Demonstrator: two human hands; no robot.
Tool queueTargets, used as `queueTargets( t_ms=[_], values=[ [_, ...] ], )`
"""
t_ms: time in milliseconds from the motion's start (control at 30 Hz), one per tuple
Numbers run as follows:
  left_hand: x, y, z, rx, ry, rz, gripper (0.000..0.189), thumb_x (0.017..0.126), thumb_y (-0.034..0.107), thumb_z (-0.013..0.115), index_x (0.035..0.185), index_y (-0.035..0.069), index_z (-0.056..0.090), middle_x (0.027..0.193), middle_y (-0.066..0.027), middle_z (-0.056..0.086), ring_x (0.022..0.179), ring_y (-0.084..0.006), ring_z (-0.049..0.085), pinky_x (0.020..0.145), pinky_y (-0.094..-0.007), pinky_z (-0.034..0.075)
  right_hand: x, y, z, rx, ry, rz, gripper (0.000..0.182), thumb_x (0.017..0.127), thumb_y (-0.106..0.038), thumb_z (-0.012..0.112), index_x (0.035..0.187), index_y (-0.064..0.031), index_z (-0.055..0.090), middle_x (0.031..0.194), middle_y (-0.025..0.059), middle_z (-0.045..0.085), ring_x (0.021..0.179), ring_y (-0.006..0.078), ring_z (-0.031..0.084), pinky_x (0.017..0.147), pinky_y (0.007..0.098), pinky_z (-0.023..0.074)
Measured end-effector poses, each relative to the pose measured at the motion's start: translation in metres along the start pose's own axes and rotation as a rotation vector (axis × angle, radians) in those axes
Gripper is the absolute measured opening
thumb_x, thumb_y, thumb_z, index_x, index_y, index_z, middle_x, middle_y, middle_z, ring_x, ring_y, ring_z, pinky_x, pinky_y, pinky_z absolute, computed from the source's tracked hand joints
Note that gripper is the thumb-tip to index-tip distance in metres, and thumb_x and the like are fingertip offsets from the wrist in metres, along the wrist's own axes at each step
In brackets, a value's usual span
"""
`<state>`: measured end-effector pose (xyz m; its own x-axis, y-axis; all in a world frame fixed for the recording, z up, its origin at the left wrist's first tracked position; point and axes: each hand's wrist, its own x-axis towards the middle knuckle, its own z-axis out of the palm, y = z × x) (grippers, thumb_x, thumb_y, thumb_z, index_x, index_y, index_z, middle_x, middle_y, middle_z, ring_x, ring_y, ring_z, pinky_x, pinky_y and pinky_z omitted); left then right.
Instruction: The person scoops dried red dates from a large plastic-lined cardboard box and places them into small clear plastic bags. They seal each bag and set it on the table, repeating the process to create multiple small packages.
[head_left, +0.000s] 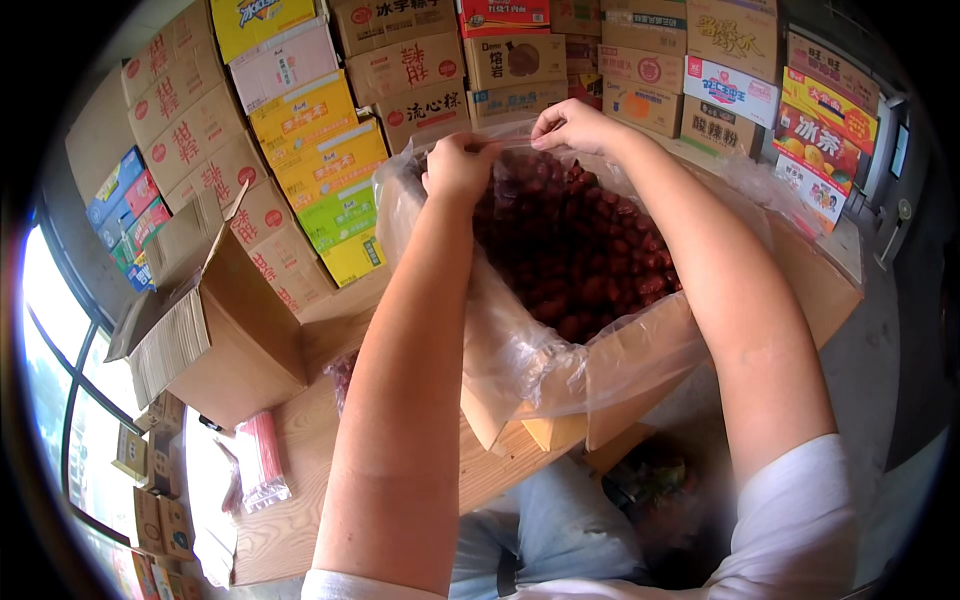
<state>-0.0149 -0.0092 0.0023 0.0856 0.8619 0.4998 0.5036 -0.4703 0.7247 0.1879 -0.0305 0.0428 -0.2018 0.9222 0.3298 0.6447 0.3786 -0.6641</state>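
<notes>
My left hand (459, 166) and my right hand (577, 126) each pinch the top edge of a clear plastic bag, near its thin pink-red zip strip (516, 141). Stretched between them, the strip runs roughly level. The see-through bag body hangs below it, in front of dark red dried jujubes (592, 255); I cannot tell whether the bag holds any. These jujubes lie loose in a large cardboard carton (795, 262). A crinkled clear plastic liner (517, 360) folds out over the carton's near rim.
On the wooden table (285, 532), an open cardboard box (247, 345) stands at left. Nearby lies a packet of pink-edged zip bags (261, 454). A bag of jujubes (341, 379) is partly hidden by my left forearm. Stacked cartons (405, 67) line the back.
</notes>
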Motion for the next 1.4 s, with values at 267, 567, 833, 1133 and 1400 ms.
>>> queueTargets(
  t_ms=[267, 567, 833, 1133, 1400],
  values=[
    [0.013, -0.01, 0.008, -0.007, -0.008, -0.051, 0.028, 0.068, 0.036, 0.069, 0.09, 0.019, 0.069, 0.093, -0.0036, 0.067, 0.095, -0.0223, 0.06, 0.087, -0.0389, 0.038, 0.002, -0.003, 0.001, 0.002, -0.025, 0.0, 0.016, 0.074, -0.013, 0.07, 0.086, -0.0041, 0.066, 0.088, 0.0069, 0.064, 0.088, 0.0173, 0.057, 0.08, 0.0334, 0.0434],
    [0.005, -0.007, 0.01, -0.04, 0.017, 0.141, 0.025, 0.069, 0.022, 0.073, 0.086, 0.004, 0.069, 0.074, -0.007, 0.065, 0.068, -0.0121, 0.058, 0.066, -0.0271, 0.047, 0.001, 0.0, 0.003, 0.012, -0.031, 0.019, 0.015, 0.074, -0.012, 0.07, 0.087, -0.0043, 0.066, 0.09, 0.007, 0.064, 0.088, 0.0177, 0.056, 0.081, 0.0341, 0.0426],
    [0.005, -0.004, 0.006, -0.017, -0.069, 0.056, 0.032, 0.065, 0.04, 0.07, 0.087, 0.018, 0.07, 0.09, -0.0052, 0.067, 0.093, -0.0225, 0.061, 0.083, -0.0381, 0.041, 0.0, -0.005, 0.001, 0.0, -0.05, -0.018, 0.016, 0.073, -0.012, 0.071, 0.086, -0.0045, 0.066, 0.089, 0.0067, 0.064, 0.088, 0.0169, 0.056, 0.082, 0.0326, 0.0424],
    [0.022, -0.024, 0.015, -0.034, -0.12, 0.149, 0.03, 0.066, 0.038, 0.071, 0.088, 0.017, 0.07, 0.089, -0.0058, 0.067, 0.091, -0.0233, 0.062, 0.082, -0.0364, 0.042, -0.004, -0.015, 0.005, -0.04, -0.063, -0.064, 0.018, 0.072, -0.013, 0.072, 0.086, -0.0043, 0.067, 0.086, 0.0051, 0.065, 0.085, 0.0154, 0.057, 0.08, 0.0308, 0.0434],
    [0.012, -0.016, 0.01, -0.062, -0.056, 0.14, 0.029, 0.065, 0.036, 0.072, 0.085, 0.016, 0.07, 0.087, -0.0049, 0.068, 0.089, -0.022, 0.062, 0.081, -0.0359, 0.043, -0.005, -0.008, 0.0, 0.013, -0.08, -0.008, 0.013, 0.075, -0.01, 0.07, 0.083, -0.0029, 0.064, 0.078, 0.0005, 0.061, 0.07, 0.007, 0.054, 0.064, 0.0221, 0.0433]
  ],
)
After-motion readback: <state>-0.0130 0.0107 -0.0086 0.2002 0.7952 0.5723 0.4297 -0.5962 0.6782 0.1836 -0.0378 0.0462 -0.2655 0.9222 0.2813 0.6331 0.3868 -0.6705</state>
